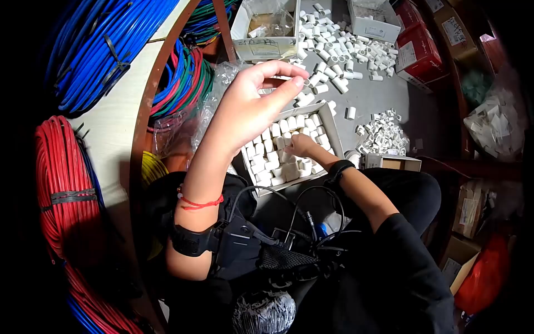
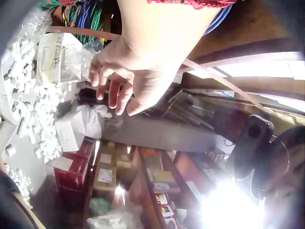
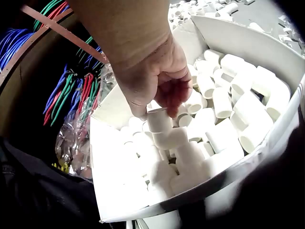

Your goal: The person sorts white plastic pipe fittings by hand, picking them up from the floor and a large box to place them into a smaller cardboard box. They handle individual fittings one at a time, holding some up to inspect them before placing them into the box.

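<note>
My left hand [image 1: 256, 103] is raised over the far left side of a white cardboard box [image 1: 333, 127]. Its fingers are loosely bent with nothing between them, as the left wrist view also shows. Down in the box, my right hand [image 1: 303, 146] pinches a white plastic elbow pipe fitting [image 3: 161, 125] between thumb and fingers. Other white elbow fittings [image 3: 255, 117] fill the box around it, lying at many angles. The curled fingers partly hide the held fitting's top end.
Loose white fittings [image 1: 334, 53] lie spread beyond the box, with a pile of smaller white pieces [image 1: 384, 133] at right. Cable coils [image 1: 67, 183] stand at left. Red boxes [image 1: 418, 55] and an open carton [image 1: 265, 47] stand farther back.
</note>
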Demonstrator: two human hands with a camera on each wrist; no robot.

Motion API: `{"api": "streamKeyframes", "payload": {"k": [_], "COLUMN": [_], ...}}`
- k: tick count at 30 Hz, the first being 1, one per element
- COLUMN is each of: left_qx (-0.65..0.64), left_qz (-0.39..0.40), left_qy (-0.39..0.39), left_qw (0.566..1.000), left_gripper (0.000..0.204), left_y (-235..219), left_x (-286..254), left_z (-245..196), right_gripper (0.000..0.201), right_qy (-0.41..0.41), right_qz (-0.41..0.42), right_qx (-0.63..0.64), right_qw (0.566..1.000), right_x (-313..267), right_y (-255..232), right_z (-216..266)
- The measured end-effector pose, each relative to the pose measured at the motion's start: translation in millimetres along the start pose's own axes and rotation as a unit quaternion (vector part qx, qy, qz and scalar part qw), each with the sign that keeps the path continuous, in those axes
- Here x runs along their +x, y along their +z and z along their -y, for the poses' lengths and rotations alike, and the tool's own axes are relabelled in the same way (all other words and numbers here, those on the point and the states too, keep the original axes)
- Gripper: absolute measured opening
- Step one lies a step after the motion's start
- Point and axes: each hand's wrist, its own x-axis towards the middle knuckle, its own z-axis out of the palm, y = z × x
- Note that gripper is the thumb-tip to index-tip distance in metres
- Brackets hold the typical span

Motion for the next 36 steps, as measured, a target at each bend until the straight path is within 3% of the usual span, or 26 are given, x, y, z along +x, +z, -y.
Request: {"api": "streamKeyframes", "payload": {"k": [2,6,9,16,19,23,25,27,29,30,33,34,35,36], "left_qx": [-0.004,-0.014,-0.001,0.002,0.006,-0.010,-0.029,-0.022,-0.006,0.000,0.001,0.026,0.045,0.064], "left_qz": [0.000,0.005,0.011,0.010,0.017,0.013,0.013,0.023,0.027,0.015,-0.025,-0.021,-0.024,-0.028], "left_qy": [-0.003,-0.040,-0.019,-0.002,-0.014,-0.036,-0.047,-0.050,-0.049,-0.057,-0.059,-0.107,-0.106,-0.105], "left_qw": [1.000,0.999,1.000,1.000,1.000,0.999,0.998,0.998,0.998,0.998,0.998,0.994,0.993,0.992], "left_gripper": [0.019,0.019,0.019,0.018,0.019,0.020,0.020,0.020,0.020,0.019,0.017,0.018,0.018,0.018], "left_y": [-2,-4,-4,-6,-6,-7,-5,-5,-6,-5,-1,-4,-3,-1], "left_x": [1,-1,0,-2,-1,-1,0,1,3,3,5,5,6,7], "left_z": [0,-6,0,5,5,5,4,1,2,4,8,9,10,10], "right_gripper": [0.039,0.034,0.028,0.017,0.020,0.023,0.025,0.028,0.025,0.025,0.032,0.032,0.027,0.022], "right_qy": [0.026,-0.038,-0.112,-0.183,-0.173,-0.134,-0.133,-0.140,-0.168,-0.201,-0.111,-0.127,-0.169,-0.143], "right_qz": [0.022,0.027,0.114,0.107,0.124,0.075,0.064,0.087,0.069,0.037,0.102,0.069,0.006,0.013], "right_qx": [0.018,0.122,0.086,0.079,0.156,0.231,0.211,0.073,0.056,0.085,0.127,0.115,0.136,0.159], "right_qw": [0.999,0.991,0.983,0.974,0.964,0.961,0.966,0.984,0.982,0.975,0.980,0.983,0.976,0.977], "right_x": [5,11,13,16,12,21,19,24,25,26,43,48,55,62], "right_y": [0,-12,-32,-18,-13,9,5,5,5,5,-11,-23,-35,-47], "right_z": [-1,-15,-18,-19,-15,-21,-15,-19,-20,-21,-29,-34,-42,-49]}}
